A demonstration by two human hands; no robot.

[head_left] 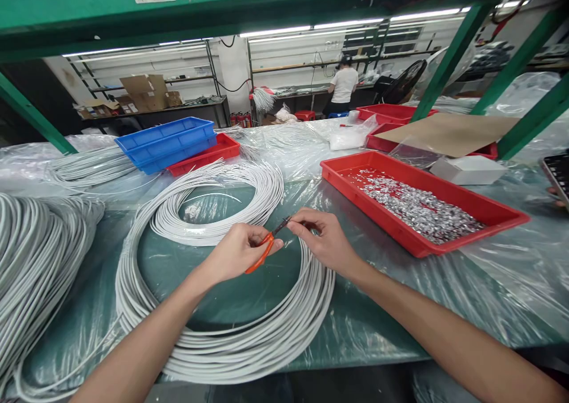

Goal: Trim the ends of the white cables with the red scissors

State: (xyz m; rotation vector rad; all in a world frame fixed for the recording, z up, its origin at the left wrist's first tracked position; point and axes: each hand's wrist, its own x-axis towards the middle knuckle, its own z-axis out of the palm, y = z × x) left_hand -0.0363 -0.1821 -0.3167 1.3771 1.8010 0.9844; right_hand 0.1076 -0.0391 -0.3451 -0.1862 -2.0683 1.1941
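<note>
My left hand (pixel 242 249) is closed round small scissors (pixel 262 256) with orange handles and dark, narrow blades pointing up and right. At the blade tips, my right hand (pixel 322 237) pinches with thumb and fingers; what lies between them is too small to make out. Below both hands lies a large coil of white cable (pixel 249 355), its right side rising to just under my right hand. A smaller coil of white cable (pixel 195 231) overlaps it at the back. To the right of my right hand, a red tray (pixel 368 210) holds many small shiny metal pieces (pixel 418 207).
A thick bundle of grey-white cable (pixel 40 272) lies at the left. Behind it are blue trays (pixel 169 142) on a red tray (pixel 208 154). A white box (pixel 466 169) and cardboard sheet (pixel 453 131) sit back right. Green shelf posts (pixel 453 65) frame the table. A person (pixel 344 86) stands far back.
</note>
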